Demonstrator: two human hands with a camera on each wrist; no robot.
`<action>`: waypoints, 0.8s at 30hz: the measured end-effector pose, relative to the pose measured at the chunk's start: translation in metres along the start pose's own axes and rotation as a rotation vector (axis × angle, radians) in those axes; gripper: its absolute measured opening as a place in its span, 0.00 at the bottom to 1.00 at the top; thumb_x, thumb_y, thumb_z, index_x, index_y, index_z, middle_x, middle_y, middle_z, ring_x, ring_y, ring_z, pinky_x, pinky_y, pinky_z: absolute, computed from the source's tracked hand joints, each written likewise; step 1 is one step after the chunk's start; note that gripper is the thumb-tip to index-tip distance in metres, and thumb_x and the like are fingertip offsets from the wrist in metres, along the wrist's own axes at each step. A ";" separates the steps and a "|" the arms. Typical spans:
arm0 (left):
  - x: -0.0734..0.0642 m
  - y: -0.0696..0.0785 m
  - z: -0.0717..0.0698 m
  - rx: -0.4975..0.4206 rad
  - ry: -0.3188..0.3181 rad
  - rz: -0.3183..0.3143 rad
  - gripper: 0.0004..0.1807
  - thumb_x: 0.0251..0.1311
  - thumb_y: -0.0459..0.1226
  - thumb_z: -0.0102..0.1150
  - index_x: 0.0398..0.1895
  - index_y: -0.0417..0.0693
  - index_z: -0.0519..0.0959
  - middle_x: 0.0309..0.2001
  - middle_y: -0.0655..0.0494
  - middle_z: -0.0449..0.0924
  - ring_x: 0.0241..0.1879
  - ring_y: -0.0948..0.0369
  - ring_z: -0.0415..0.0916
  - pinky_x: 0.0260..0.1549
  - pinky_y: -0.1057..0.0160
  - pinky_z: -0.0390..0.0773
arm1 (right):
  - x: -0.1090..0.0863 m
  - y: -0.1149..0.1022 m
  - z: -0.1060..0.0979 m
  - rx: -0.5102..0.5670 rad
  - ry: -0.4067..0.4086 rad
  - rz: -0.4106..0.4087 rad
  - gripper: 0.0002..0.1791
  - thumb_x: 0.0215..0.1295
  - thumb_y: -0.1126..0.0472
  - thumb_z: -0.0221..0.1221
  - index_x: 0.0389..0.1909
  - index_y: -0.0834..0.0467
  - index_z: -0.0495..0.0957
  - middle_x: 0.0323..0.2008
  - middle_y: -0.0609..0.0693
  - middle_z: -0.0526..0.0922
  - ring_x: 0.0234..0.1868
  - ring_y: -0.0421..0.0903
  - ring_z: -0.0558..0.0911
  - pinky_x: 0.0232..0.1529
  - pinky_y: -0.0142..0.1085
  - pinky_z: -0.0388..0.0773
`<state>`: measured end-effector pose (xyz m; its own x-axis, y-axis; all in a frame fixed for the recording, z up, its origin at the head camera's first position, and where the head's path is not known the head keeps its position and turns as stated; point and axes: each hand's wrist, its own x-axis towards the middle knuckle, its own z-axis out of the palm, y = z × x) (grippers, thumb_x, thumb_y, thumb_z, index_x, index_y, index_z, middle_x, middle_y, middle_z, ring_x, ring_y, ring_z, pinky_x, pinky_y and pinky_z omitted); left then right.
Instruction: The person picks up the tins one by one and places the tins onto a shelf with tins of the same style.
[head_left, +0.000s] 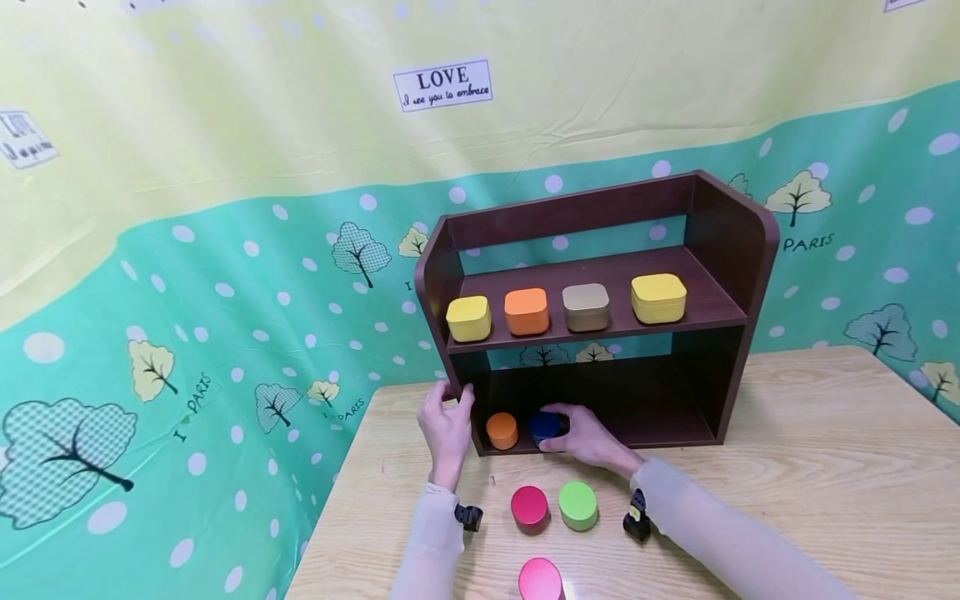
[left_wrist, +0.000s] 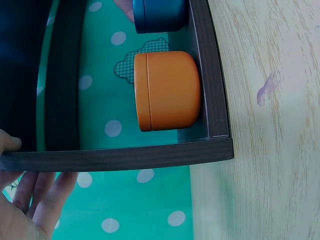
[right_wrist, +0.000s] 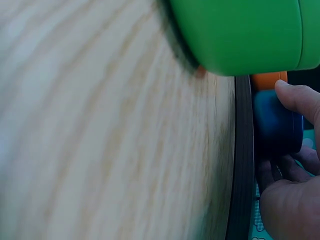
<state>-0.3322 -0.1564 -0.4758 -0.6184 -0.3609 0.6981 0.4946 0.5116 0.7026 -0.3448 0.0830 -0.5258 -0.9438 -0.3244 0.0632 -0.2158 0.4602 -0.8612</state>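
In the head view my right hand (head_left: pixel 588 435) holds a dark blue round tin (head_left: pixel 544 426) on the lower level of a dark brown shelf (head_left: pixel 600 340). The right wrist view has the thumb on one side of the blue tin (right_wrist: pixel 276 122) and curled fingers on the other. Just left of it stands an orange round tin (head_left: pixel 502 430), near the lower left corner. My left hand (head_left: pixel 446 425) grips the shelf's left side panel (left_wrist: pixel 115 158), thumb inside and fingers outside.
On the upper level stand two yellow square tins (head_left: pixel 468 318), an orange square tin (head_left: pixel 527 312) and a grey-brown one (head_left: pixel 586 307). In front, on the wooden table (head_left: pixel 840 467), are a crimson tin (head_left: pixel 529 509), a green tin (head_left: pixel 578 505) and a pink tin (head_left: pixel 540 579).
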 end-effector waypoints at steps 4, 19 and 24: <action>0.000 0.001 -0.001 0.004 0.000 -0.001 0.04 0.61 0.30 0.72 0.34 0.37 0.87 0.34 0.40 0.91 0.34 0.43 0.88 0.42 0.38 0.83 | -0.001 0.000 0.001 0.001 0.005 -0.002 0.36 0.62 0.61 0.77 0.71 0.62 0.79 0.66 0.63 0.83 0.58 0.53 0.84 0.68 0.56 0.82; -0.001 0.002 0.000 0.004 -0.001 -0.009 0.04 0.62 0.31 0.72 0.35 0.37 0.88 0.34 0.40 0.91 0.34 0.43 0.88 0.43 0.36 0.83 | -0.006 0.000 -0.002 -0.021 0.022 -0.026 0.42 0.61 0.59 0.78 0.74 0.65 0.75 0.72 0.67 0.80 0.68 0.63 0.82 0.72 0.60 0.78; -0.001 0.002 -0.001 0.002 -0.005 -0.019 0.03 0.61 0.31 0.72 0.35 0.38 0.88 0.34 0.39 0.91 0.34 0.43 0.88 0.42 0.37 0.84 | -0.013 0.002 -0.011 0.006 0.022 -0.057 0.45 0.62 0.58 0.78 0.76 0.69 0.71 0.72 0.67 0.79 0.72 0.68 0.79 0.74 0.60 0.76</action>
<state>-0.3301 -0.1558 -0.4744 -0.6309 -0.3664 0.6839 0.4816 0.5063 0.7154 -0.3359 0.0966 -0.5226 -0.9354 -0.3314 0.1230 -0.2676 0.4365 -0.8590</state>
